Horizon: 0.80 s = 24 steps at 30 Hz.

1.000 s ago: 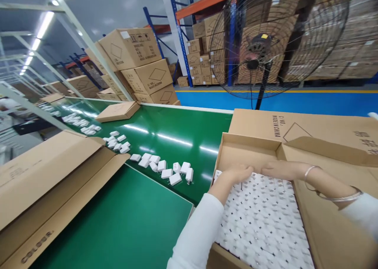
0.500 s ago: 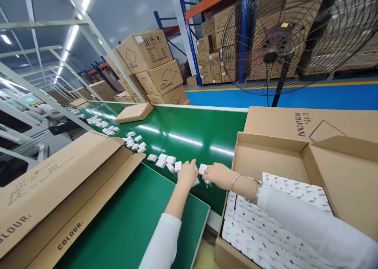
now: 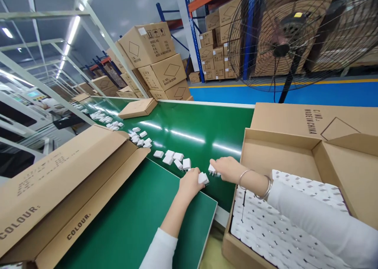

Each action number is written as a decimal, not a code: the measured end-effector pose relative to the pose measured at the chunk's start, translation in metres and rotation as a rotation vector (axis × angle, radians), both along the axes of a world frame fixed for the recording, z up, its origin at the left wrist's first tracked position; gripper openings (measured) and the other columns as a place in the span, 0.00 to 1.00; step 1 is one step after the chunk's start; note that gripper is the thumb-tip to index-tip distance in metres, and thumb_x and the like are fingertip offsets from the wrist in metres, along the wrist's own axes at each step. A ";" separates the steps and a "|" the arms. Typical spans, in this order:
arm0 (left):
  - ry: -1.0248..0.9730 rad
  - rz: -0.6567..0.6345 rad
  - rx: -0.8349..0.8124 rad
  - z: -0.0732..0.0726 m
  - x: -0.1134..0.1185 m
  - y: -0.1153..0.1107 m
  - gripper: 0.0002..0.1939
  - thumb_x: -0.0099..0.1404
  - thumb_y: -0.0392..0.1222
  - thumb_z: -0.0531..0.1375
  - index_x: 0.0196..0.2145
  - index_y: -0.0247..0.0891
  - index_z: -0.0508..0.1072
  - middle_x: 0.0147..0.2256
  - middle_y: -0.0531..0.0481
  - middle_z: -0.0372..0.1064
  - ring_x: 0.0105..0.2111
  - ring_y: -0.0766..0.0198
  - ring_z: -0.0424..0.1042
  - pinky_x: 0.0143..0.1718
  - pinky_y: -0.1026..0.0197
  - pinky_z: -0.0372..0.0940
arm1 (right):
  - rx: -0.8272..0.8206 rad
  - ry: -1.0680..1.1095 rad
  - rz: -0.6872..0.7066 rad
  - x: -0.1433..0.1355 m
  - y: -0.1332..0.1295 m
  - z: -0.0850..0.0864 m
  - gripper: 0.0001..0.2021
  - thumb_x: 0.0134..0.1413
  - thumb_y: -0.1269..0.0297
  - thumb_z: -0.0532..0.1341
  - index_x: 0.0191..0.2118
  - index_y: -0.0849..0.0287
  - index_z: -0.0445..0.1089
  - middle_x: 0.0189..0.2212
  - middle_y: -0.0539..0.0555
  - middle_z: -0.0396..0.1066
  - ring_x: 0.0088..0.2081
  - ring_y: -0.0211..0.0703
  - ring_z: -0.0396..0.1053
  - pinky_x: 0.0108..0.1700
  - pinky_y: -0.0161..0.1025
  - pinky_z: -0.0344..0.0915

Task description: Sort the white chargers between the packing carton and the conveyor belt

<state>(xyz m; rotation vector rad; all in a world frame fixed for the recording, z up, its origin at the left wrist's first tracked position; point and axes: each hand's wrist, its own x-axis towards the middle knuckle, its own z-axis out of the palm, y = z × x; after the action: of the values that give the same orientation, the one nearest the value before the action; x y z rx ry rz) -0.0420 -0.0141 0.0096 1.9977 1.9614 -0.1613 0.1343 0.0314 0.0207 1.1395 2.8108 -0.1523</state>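
My left hand (image 3: pixel 190 183) is closed on white plug adapters (image 3: pixel 203 178) at the near edge of the green belt (image 3: pixel 189 121). To its right, my right hand (image 3: pixel 227 169) pinches another white adapter (image 3: pixel 212 169), whose metal prongs point down. Part of a further white piece shows under the right fingers. Several loose white adapters (image 3: pixel 178 156) lie on the belt left of my hands. Beneath my right forearm stands an open carton (image 3: pixel 245 253) holding rows of packed white adapters (image 3: pixel 265 225).
A long open carton (image 3: pixel 97 206) lies at the left on a green board (image 3: pixel 141 217). A flat cardboard box (image 3: pixel 138 108) rests farther up the belt. Behind the belt are stacked cartons (image 3: pixel 162 72) and a large fan (image 3: pixel 280 50). More adapters trail into the distance.
My hands have moved apart. Adapters now show in my left hand's grasp, and my right hand has tilted its adapter so that the prongs show. The view has shifted slightly.
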 end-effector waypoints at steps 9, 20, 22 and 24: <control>-0.102 -0.056 0.046 0.008 0.008 -0.006 0.16 0.55 0.28 0.57 0.41 0.40 0.69 0.46 0.45 0.67 0.49 0.55 0.65 0.47 0.57 0.61 | 0.047 -0.047 0.060 -0.037 0.000 -0.023 0.07 0.61 0.65 0.58 0.40 0.62 0.70 0.42 0.54 0.71 0.41 0.42 0.70 0.44 0.45 0.67; -1.193 0.132 0.265 0.053 0.008 -0.076 0.14 0.55 0.38 0.65 0.41 0.41 0.74 0.47 0.44 0.69 0.50 0.53 0.66 0.51 0.56 0.59 | -0.325 0.460 -0.023 0.038 -0.016 0.022 0.18 0.64 0.53 0.49 0.52 0.59 0.62 0.40 0.55 0.72 0.37 0.40 0.72 0.33 0.34 0.68; -1.248 0.072 0.255 0.057 0.020 -0.081 0.13 0.56 0.36 0.65 0.41 0.41 0.74 0.47 0.43 0.69 0.51 0.53 0.66 0.52 0.55 0.60 | -0.930 0.945 -0.174 0.062 -0.044 0.026 0.21 0.63 0.48 0.48 0.51 0.57 0.63 0.39 0.56 0.72 0.36 0.43 0.73 0.33 0.38 0.70; -1.277 -0.011 0.251 0.059 0.032 -0.083 0.13 0.57 0.35 0.64 0.41 0.42 0.75 0.47 0.43 0.70 0.51 0.53 0.67 0.52 0.54 0.60 | -1.351 1.279 -0.346 0.081 -0.076 0.024 0.20 0.63 0.47 0.49 0.50 0.55 0.65 0.40 0.56 0.73 0.39 0.45 0.73 0.42 0.45 0.69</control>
<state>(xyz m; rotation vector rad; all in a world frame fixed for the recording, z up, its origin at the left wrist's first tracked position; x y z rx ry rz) -0.0097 -0.0975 0.0684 1.5143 1.1117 1.1126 0.2153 -0.0448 0.0451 1.1396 1.8512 -2.9709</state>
